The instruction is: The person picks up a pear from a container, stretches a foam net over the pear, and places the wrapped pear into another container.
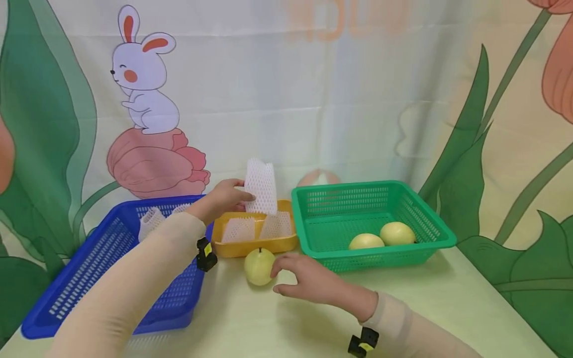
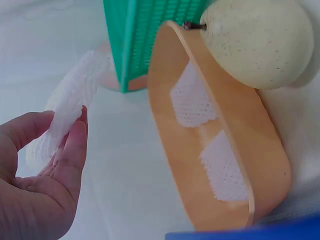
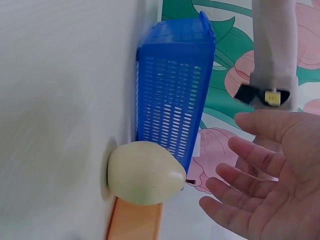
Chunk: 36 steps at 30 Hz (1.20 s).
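Note:
A white foam mesh sleeve (image 1: 261, 186) is pinched between the thumb and fingers of my left hand (image 1: 228, 199), held above the orange-yellow tray (image 1: 255, 248). Two more foam sleeves (image 2: 194, 97) lie flat inside that tray. In front of it a pale yellow-green pear (image 1: 258, 267) stands on the table with its stem up. Just right of the pear is my right hand (image 1: 311, 278), fingers spread and loosely bent, holding nothing. In the right wrist view a gap shows between the fingers and the pear.
At the left is a blue basket (image 1: 179, 298) with white foam-wrapped items (image 1: 151, 219) in its far part. A green basket (image 1: 371, 258) on the right holds two pears (image 1: 397, 232). Behind everything hangs a printed curtain (image 1: 250, 99).

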Each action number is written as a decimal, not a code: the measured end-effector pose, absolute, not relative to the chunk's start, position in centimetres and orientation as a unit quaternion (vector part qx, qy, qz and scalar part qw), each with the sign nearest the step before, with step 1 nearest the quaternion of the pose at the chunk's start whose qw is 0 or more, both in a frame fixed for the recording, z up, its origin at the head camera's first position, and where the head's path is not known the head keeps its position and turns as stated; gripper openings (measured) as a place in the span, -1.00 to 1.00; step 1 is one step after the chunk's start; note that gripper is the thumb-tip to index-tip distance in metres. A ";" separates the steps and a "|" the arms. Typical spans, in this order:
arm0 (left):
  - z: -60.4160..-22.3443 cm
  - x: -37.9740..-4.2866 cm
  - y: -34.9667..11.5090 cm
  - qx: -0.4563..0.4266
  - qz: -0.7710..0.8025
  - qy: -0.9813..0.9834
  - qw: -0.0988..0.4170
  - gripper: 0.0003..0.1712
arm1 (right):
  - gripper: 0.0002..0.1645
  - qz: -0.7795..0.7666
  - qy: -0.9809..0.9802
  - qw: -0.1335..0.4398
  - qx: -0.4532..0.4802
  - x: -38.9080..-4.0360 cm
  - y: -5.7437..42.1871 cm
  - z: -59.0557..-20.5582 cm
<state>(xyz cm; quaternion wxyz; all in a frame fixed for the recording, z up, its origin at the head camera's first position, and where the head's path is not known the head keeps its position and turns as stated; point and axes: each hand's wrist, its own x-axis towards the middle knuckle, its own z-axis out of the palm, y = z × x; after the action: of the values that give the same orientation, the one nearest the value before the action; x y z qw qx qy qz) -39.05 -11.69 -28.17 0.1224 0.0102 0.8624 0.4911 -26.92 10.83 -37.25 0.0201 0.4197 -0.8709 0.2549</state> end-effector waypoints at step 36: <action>-29.2 -29.3 -12.7 0.074 0.571 0.812 0.094 -0.27 | -0.58 0.253 -0.841 0.306 0.367 -28.3 6.9 -34.0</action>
<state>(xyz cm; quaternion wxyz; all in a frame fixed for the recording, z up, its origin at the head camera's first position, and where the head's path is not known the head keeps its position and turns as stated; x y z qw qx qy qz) -29.26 -12.68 -29.24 0.0941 0.0741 0.8120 0.5713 -28.31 6.86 -33.96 0.3060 0.3672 -0.8412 0.2530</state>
